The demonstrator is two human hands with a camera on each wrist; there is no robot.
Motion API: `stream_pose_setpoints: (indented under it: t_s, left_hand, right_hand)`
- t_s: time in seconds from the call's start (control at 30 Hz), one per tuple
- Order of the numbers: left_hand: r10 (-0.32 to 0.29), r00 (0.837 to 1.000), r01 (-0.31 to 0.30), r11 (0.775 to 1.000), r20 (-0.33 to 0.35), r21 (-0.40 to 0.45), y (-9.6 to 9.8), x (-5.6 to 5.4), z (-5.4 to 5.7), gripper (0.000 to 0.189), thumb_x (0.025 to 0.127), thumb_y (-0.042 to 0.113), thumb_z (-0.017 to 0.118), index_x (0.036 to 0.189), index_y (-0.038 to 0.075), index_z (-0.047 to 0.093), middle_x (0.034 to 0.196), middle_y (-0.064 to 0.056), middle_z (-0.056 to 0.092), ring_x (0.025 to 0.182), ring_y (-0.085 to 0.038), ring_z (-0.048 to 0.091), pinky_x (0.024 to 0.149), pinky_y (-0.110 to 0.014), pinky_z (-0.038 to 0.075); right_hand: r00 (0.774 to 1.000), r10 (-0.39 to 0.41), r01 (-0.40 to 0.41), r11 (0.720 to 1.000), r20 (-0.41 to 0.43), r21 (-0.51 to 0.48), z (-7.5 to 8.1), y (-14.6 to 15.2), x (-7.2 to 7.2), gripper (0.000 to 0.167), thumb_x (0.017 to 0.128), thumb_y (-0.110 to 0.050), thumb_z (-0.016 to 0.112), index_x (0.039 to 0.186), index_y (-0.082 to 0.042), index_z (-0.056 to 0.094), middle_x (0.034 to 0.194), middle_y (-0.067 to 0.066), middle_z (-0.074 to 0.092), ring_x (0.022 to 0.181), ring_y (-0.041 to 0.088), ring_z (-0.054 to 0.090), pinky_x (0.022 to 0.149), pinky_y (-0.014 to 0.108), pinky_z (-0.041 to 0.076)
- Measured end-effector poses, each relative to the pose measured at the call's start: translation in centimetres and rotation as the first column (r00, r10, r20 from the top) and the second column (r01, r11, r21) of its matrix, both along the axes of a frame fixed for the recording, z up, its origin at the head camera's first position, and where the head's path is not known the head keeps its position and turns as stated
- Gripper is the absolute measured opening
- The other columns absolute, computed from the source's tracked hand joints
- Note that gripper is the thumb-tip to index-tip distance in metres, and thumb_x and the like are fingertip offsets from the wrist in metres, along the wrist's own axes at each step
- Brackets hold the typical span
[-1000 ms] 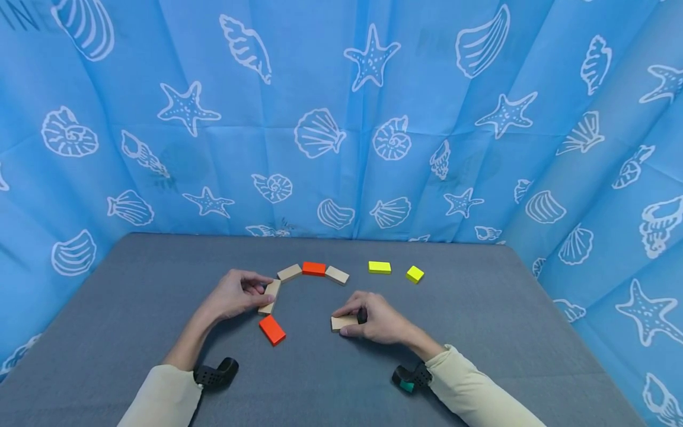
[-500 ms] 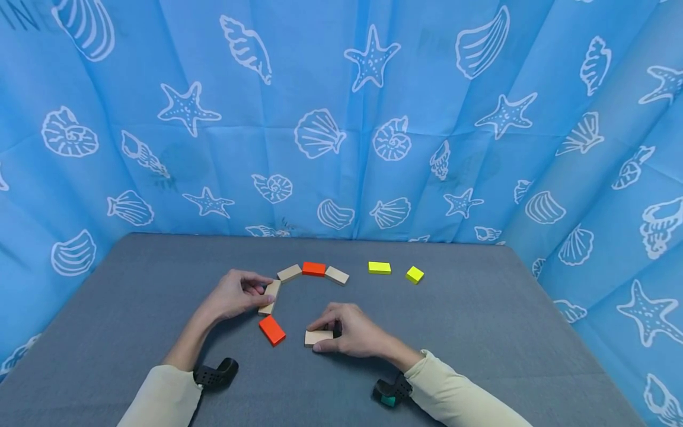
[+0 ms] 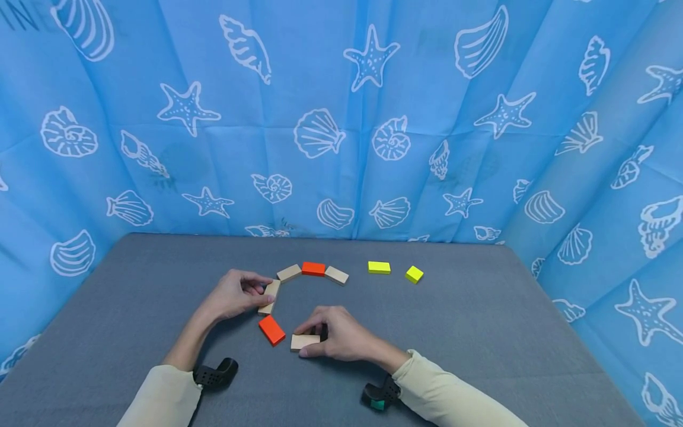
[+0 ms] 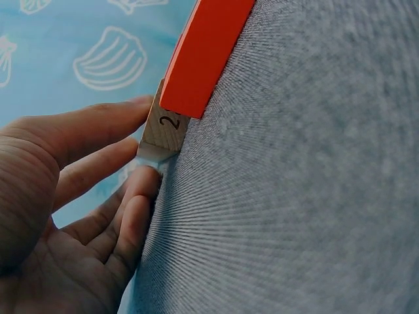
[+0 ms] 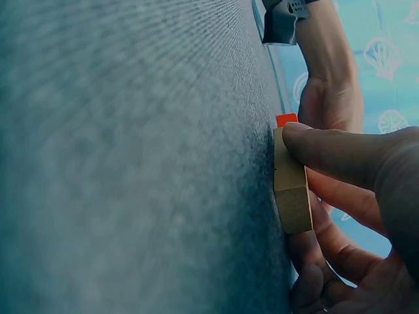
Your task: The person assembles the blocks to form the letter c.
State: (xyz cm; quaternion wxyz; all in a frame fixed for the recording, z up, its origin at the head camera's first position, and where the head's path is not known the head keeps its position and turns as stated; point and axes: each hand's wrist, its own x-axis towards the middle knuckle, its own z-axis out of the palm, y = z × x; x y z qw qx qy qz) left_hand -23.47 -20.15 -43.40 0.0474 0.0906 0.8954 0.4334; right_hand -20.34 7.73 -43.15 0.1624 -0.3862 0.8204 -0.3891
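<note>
My left hand (image 3: pixel 232 295) pinches a plain wooden block (image 3: pixel 270 296) at the left of a curved row of blocks. In the left wrist view, that wooden block (image 4: pixel 165 131) bears a "2" on its end, beside the red-orange block (image 4: pixel 206 59). The near red-orange block (image 3: pixel 272 330) touches or nearly touches its lower end. Between thumb and fingers my right hand (image 3: pixel 341 333) holds another plain wooden block (image 3: pixel 304 342), just right of that red-orange one with a narrow gap. In the right wrist view this wooden block (image 5: pixel 291 176) lies flat at the cloth.
The row continues at the back with a wooden block (image 3: pixel 289 273), a red-orange block (image 3: pixel 313 268) and another wooden block (image 3: pixel 337 275). Farther right lie a yellow block (image 3: pixel 379 267) and a second yellow block (image 3: pixel 414 274). A blue curtain (image 3: pixel 341 118) hangs behind the grey tabletop (image 3: pixel 453 332).
My right hand has moved left and toward me with its wooden block, up close to the near red-orange block. The left hand and the other blocks have stayed put.
</note>
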Motion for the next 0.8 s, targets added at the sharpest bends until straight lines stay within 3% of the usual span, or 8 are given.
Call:
stream_pose_setpoints:
  t_s: [0.37,0.8]
  left_hand:
    - [-0.005,1.0,0.005,1.0,0.004,-0.004,-0.1,0.0,0.1,0.04,0.085,0.021,0.084,0.12,0.003,0.074,0.087,-0.004,0.064,0.078,-0.019,0.057,0.068,-0.031,0.049]
    - [-0.018,1.0,0.018,1.0,-0.002,0.005,-0.1,-0.1,0.2,0.041,0.085,0.022,0.084,0.12,0.002,0.074,0.088,-0.005,0.064,0.077,-0.019,0.057,0.067,-0.03,0.048]
  right_hand:
    - [1.0,-0.008,0.008,1.0,-0.002,0.01,0.0,-1.0,0.0,0.031,0.086,-0.022,0.084,0.116,-0.015,0.078,0.091,-0.012,0.064,0.078,0.004,0.056,0.067,0.019,0.044]
    - [1.0,-0.004,0.004,1.0,0.015,-0.002,-0.3,-1.4,-0.1,0.032,0.086,-0.023,0.084,0.116,-0.016,0.078,0.092,-0.012,0.064,0.08,0.004,0.056,0.07,0.021,0.046]
